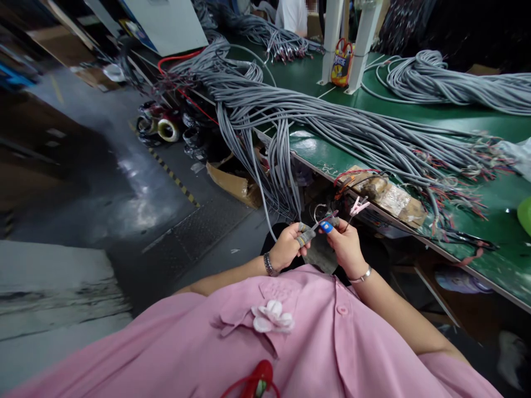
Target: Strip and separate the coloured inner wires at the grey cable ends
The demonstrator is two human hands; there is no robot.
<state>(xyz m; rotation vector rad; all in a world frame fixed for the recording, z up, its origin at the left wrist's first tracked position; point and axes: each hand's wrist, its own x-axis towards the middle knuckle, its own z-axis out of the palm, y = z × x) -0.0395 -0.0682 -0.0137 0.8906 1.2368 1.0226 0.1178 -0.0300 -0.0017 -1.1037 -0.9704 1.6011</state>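
Working the cable end (316, 225) between both sets of fingertips looks to be the step in hand: the left hand (286, 246) seems to steady the grey sheath while the right hand (345, 247) handles the thin wires (333, 214) at its tip. The next move, as I judge it, calls for a firm hold on the left and a light, precise pinch on the right, with the wires kept from slipping out of the narrow grip.

The left hand is curled, its grey-wrapped fingers closed on the cable. The right hand has its thumb, capped in blue, pressed against the forefinger with almost no gap, apparently on the wires; exactly which strand it pinches is too small to make out.

The cable end lies directly between the two hands, touching the fingertips, off the table (508, 271) and just in front of its near edge. Left of the hands, a bunch of grey cables (286, 160) hangs over that edge. A pink clip (359, 206) sits just beyond the right fingertips, and a cardboard pad (409, 210) lies along the edge, farther right.
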